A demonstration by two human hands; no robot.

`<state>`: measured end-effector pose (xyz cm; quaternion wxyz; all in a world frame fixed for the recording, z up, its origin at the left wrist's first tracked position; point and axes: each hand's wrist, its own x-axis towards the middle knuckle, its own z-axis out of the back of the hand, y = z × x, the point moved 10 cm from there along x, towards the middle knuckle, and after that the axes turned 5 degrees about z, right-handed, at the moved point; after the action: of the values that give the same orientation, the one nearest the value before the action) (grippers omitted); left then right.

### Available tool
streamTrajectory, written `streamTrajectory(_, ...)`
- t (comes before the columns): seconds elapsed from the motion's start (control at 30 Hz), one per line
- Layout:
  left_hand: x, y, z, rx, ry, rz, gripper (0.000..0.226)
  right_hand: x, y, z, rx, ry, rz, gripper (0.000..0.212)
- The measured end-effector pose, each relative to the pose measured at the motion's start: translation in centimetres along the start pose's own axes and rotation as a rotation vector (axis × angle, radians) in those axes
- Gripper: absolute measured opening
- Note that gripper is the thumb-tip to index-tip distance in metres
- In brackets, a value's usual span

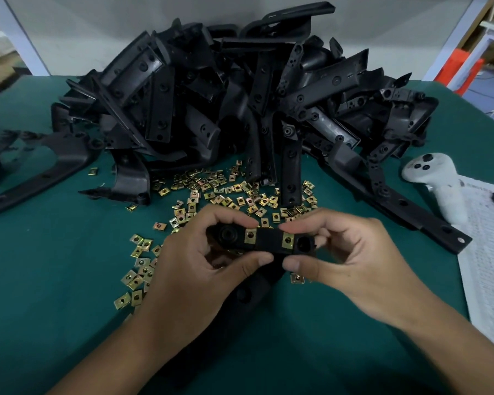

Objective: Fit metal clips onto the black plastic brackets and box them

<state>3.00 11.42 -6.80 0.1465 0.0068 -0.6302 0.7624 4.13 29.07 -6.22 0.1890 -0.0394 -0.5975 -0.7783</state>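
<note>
Bracket (270, 243) sits between your hands, above the green table (54, 266): your left hand (200, 260) pinches its left end, your right hand (351, 260) its right end. Two clips (250, 234) already sit on it. Loose clips (211, 192) lie just beyond your fingers, the bracket pile (226, 95) farther back.

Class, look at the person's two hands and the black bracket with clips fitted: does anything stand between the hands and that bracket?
Nothing visible does. The left hand and right hand both pinch the black bracket directly, fingers on its edges beside the two fitted metal clips. No box is in view, so the path there cannot be judged.
</note>
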Motion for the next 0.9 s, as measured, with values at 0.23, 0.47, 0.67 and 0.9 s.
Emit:
streamTrajectory(0.23,0.1,-1.0,-0.4,-0.131,0.026,-0.012,0.026,0.2,1.7,1.9,-0.162,-0.099,0.048,0.034)
streamTrajectory(0.47,-0.6,-5.6,-6.1,-0.033,0.158,-0.109,0.026,-5.8,8.6,7.2,-0.459,-0.181,0.167,0.027)
streamTrajectory(0.67,-5.1,-10.5,-19.5,0.027,0.459,-0.308,0.024,-19.3,11.5,13.8,-0.683,-0.401,-0.040,0.026)
streamTrajectory(0.9,-12.5,-13.1,-31.3,-0.045,0.678,-0.403,0.031,-33.5,13.6,17.6,-0.789,-0.590,-0.326,0.023)
